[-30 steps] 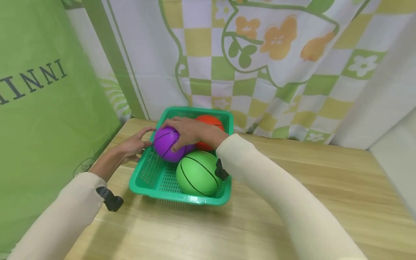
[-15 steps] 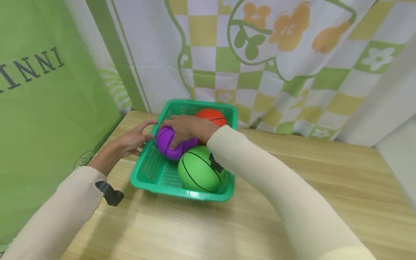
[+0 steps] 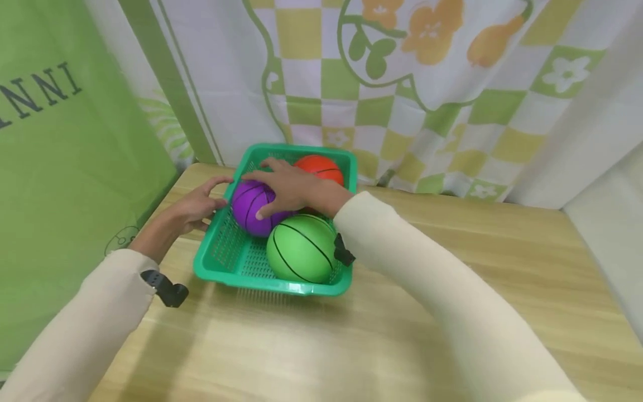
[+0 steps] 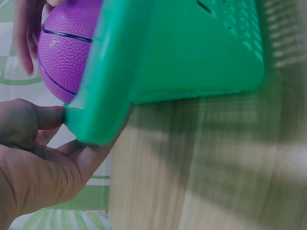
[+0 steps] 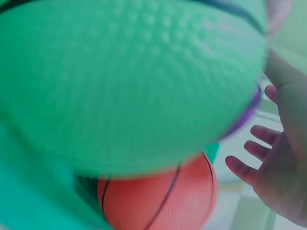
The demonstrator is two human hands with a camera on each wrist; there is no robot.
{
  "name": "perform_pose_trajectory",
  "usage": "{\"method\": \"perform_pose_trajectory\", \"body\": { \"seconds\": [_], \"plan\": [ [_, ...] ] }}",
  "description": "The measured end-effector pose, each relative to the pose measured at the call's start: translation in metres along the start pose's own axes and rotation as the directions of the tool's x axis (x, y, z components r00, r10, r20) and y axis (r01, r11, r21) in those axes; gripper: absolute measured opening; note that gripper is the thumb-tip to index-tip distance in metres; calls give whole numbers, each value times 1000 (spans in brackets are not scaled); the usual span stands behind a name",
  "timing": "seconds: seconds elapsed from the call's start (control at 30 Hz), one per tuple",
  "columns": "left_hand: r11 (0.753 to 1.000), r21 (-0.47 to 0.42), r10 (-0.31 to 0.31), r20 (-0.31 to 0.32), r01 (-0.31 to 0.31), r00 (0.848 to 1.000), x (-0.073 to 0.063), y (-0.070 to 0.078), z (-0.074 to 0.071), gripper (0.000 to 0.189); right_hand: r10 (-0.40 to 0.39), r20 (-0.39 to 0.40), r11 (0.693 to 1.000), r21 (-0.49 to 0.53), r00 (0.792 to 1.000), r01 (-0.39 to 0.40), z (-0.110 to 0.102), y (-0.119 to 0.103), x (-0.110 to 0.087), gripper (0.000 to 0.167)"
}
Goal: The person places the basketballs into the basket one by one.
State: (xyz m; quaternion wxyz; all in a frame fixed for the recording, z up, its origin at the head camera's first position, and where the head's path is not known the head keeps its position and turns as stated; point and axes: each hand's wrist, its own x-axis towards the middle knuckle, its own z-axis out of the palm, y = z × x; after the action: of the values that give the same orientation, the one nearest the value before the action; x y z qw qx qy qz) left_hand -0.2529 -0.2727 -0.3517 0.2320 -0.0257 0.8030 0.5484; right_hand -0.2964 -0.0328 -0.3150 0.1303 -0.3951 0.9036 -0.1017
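A green plastic basket holds a purple ball, a light green ball and an orange-red ball, all with black lines. My left hand is at the basket's left rim; in the left wrist view its thumb meets the rim's edge while other fingers reach beneath it. Over the purple ball is my right hand, fingers spread, the palm hiding part of the ball. The right wrist view shows that hand's fingers loosely bent with nothing gripped; the green ball fills much of that view.
The basket stands on a light wooden table, near its back left corner. Behind hangs a checked, flower-patterned curtain. A green cloth with lettering borders the left side. A white wall is at the right.
My right hand was pressing into the purple ball, which looked dented; now its fingers have spread and the ball is round again. The left hand stays at the rim. The head view has shifted slightly.
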Motion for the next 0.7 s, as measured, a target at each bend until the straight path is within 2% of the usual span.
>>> {"method": "perform_pose_trajectory", "body": {
  "seconds": [0.1,0.17,0.27,0.4,0.5,0.7],
  "plan": [
    [999,53,8,-18,-7,1000,4,2,0,63,10,-43,1000,9,999,-10,-9,10,-15,82],
    [993,120,28,-29,-24,999,6,6,2,62,33,-72,999,3,997,-33,-16,17,-26,79],
    [956,282,92,-43,-76,995,7,14,6,62,65,-111,998,-3,992,-66,-23,28,-41,76],
    [849,511,192,-65,-133,979,6,25,13,63,62,-167,998,28,984,-58,-26,43,-58,72],
    [780,607,236,-62,-151,970,2,28,19,63,56,-198,998,42,979,-48,-24,52,-73,72],
    [646,743,299,-34,-176,954,-15,32,40,62,168,-211,986,33,963,-164,-6,67,-112,73]
  ]
}}
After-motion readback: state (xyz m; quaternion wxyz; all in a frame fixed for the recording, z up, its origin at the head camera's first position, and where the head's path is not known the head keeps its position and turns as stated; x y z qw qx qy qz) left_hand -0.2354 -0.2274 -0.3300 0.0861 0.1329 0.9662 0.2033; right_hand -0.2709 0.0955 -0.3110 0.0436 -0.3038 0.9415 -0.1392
